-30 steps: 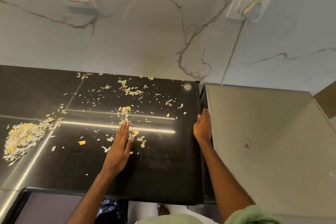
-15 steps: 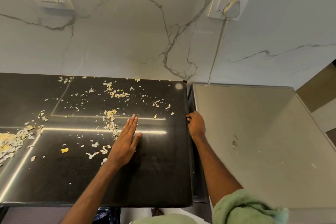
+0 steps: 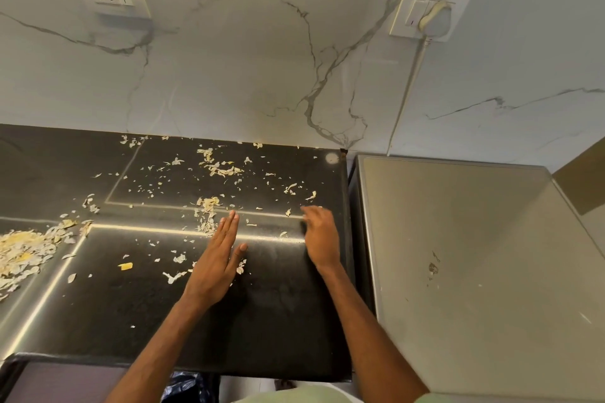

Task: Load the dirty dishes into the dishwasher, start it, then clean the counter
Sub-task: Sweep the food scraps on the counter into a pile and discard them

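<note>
right hand [image 3: 319, 235] has moved off the counter [image 3: 278, 321] edge onto its top, blurred, grip unclear; left hand [image 3: 216, 265] lies flat, holding nothing. scraps [image 3: 209, 206] litter centre and left of frame: cleaning looks unfinished.

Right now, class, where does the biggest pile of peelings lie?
The biggest pile of peelings lies at the far left of the head view on the black counter, well left of the left hand.
</note>
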Demonstrator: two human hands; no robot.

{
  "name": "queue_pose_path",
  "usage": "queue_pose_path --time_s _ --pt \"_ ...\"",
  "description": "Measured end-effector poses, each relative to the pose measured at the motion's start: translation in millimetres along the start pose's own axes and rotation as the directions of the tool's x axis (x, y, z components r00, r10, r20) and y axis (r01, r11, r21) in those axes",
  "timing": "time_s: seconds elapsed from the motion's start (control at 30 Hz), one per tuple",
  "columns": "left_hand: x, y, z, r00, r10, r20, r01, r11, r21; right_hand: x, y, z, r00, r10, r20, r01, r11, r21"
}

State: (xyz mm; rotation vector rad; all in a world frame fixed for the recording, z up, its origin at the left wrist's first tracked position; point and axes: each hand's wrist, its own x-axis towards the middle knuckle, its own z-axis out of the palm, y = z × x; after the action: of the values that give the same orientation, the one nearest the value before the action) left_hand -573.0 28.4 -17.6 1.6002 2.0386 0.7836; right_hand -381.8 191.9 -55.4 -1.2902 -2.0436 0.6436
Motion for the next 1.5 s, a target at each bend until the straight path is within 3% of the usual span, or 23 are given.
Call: queue_pose_path --time_s 0.07,0.13,0.23,0.3,0.4,0.5,0.57,0.73,0.8,0.93,1.13,1.27,1.4,1.5 --pt "-4.3 -6.2 -3.0 0.999 -0.026 -0.024 0.026 1.000 -0.006 3.4 20.9 -14.8 0.984 0.160 -0.076 -0.157 0.986 0.048" --pt "-6.0 -10.4 -4.1 0.998 -0.047 -0.045 0.047 0.999 -0.017 9.3 37.5 -19.4 0.965 0.258 0.055 -0.255 0.965 -0.055" --pt "-7.2 -11.0 -2.0 0.998 -0.053 -0.030 0.053 0.999 -0.008 19.1 36.6 -7.0 0.942 0.190 0.276 -0.079 0.927 -0.367" --pt "-8.0 -8.9 -1.0 0.999 -0.041 -0.015 0.041 0.999 0.002 29.7 22.8 3.7 0.934 0.181 0.307 -0.044 0.914 -0.404" --pt "-7.8 -6.1 -3.1 0.999 -0.039 -0.017 0.039 0.999 0.007 38.0 -1.3 27.6 0.913 0.078 0.400 0.069 0.938 -0.340" --pt "-5.4 -4.8 -8.3 0.998 -0.054 -0.044 0.055 0.998 0.010 18.9 -35.8 57.7 0.828 -0.100 0.551 0.246 0.949 -0.198" --pt "-4.7 -6.0 -12.5 0.995 -0.071 -0.068 0.071 0.997 0.001 2.5 -52.3 65.0 0.788 -0.172 0.591 0.264 0.962 -0.072" --pt "-5.9 -16.5 -18.5 0.990 -0.096 -0.101 0.096 0.995 0.000 -37.2 -34.1 20.4 0.927 -0.075 0.369 0.054 0.996 0.068" --pt "-2.6 -14.6 -11.1 0.994 -0.079 -0.080 0.079 0.997 -0.013 -56.1 -8.5 -6.2 0.952 0.053 0.302 -0.093 0.988 0.119" --pt "7.9 4.5 14.2 1.000 0.020 0.014 -0.020 1.000 -0.013 -86.8 48.3 -62.8 0.983 0.162 0.084 -0.165 0.986 0.029" --pt "17.3 47.0 46.1 0.972 0.189 0.137 -0.184 0.982 -0.054 -136.2 54.6 -98.9 0.889 0.411 0.204 -0.424 0.905 0.024" --pt "19.2 54.3 50.1 0.966 0.211 0.152 -0.201 0.977 -0.079 -148.8 46.6 -98.3 0.818 0.528 0.226 -0.550 0.834 0.040" --pt "15.9 56.9 49.2 0.961 0.219 0.170 -0.209 0.975 -0.073 -149.1 41.9 -101.9 0.778 0.562 0.280 -0.588 0.809 0.011" --pt "12.6 58.5 50.1 0.958 0.227 0.176 -0.216 0.973 -0.078 -150.9 40.2 -98.9 0.772 0.592 0.230 -0.598 0.800 -0.050"
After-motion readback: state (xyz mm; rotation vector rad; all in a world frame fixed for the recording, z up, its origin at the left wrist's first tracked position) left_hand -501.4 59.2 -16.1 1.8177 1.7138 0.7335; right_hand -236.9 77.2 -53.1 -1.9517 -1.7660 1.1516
